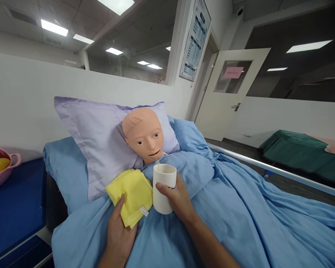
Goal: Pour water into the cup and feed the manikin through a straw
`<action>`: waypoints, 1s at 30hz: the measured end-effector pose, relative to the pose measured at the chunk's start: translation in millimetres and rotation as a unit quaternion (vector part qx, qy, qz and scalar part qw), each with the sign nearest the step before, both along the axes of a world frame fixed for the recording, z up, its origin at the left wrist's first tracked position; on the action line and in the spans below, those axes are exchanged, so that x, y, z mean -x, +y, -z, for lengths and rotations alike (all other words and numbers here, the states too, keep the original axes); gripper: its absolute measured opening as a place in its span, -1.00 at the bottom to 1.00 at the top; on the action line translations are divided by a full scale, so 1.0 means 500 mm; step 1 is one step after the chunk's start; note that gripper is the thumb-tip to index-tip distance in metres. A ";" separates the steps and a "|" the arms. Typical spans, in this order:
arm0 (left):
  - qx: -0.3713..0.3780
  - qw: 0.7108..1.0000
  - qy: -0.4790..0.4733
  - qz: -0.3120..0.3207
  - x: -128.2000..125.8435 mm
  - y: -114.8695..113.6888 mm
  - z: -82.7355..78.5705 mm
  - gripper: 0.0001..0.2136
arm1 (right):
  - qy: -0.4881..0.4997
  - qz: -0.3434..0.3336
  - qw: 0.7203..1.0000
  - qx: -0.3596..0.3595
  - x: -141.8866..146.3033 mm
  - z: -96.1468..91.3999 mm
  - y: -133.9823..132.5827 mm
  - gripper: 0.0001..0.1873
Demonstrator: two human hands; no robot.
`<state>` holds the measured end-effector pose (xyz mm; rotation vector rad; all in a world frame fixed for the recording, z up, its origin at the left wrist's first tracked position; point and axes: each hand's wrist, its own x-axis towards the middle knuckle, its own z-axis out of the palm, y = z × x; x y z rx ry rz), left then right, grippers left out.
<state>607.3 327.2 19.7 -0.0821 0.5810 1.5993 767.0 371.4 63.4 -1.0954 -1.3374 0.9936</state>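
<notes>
A folded yellow cloth (132,193) with a small white tag is gripped by my left hand (120,230), thumb on top and the other fingers hidden beneath it. My right hand (181,201) is wrapped round a white cup (160,203), which stands upright just right of the cloth. A thin straw (158,161) sticks up from the cup toward the chin of a manikin head (145,134). The manikin rests on a lilac pillow (97,137), its mouth slightly parted. Blue bedding (229,216) covers it up to the neck. What the cup contains cannot be seen.
On the left, a blue cabinet top (16,201) bears a pink basin (2,180) with yellow things in it. A metal bed rail (281,176) runs along the right side. Beyond it are a dark green cover (293,156) and a door (212,111) standing ajar.
</notes>
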 end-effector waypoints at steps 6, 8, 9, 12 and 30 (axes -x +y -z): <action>0.014 1.000 0.006 0.001 -0.005 0.001 -0.007 -0.62 | -0.004 -0.013 1.000 -0.007 -0.008 0.014 0.008 -0.42; 0.016 1.000 0.008 -0.003 -0.007 0.002 -0.008 -0.61 | 0.003 -0.018 1.000 -0.011 -0.010 0.019 0.008 -0.42; 0.018 1.000 0.013 -0.008 -0.007 0.002 -0.009 -0.60 | 0.009 -0.022 1.000 -0.012 -0.011 0.021 0.007 -0.43; 0.026 0.999 0.030 -0.024 -0.010 0.003 -0.013 -0.60 | 0.023 -0.035 0.999 -0.013 -0.014 0.023 0.006 -0.43; 0.037 0.997 0.060 -0.023 -0.014 -0.002 -0.015 -0.67 | 0.052 -0.044 0.998 0.003 -0.015 0.029 0.005 -0.43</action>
